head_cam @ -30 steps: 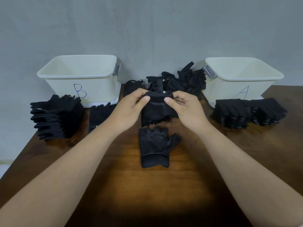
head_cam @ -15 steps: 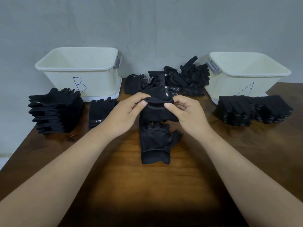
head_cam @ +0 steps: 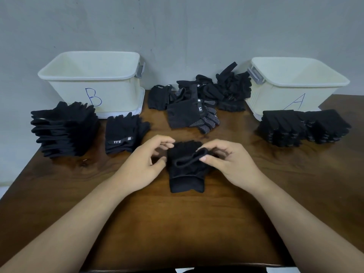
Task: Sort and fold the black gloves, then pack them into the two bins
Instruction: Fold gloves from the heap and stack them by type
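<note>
Two black fingerless gloves (head_cam: 186,170) lie stacked on the wooden table (head_cam: 177,223) in front of me. My right hand (head_cam: 230,164) pinches the raised cuff edge of the top glove between thumb and forefinger. Just left of the gloves is my left hand (head_cam: 147,162), fingers loosely curled and holding nothing. White bin B (head_cam: 118,95) stands at the back left and white bin A (head_cam: 275,99) at the back right; no gloves show in either. A loose pile of black gloves (head_cam: 222,89) lies between the bins.
A tall stack of folded gloves (head_cam: 63,131) sits left of bin B, with a lower stack (head_cam: 124,134) beside it. Another folded stack (head_cam: 303,127) lies before bin A. A dotted glove (head_cam: 206,121) lies near the pile.
Both hands came down and toward me, laying the held glove onto the one on the table. My left hand let go of it.
</note>
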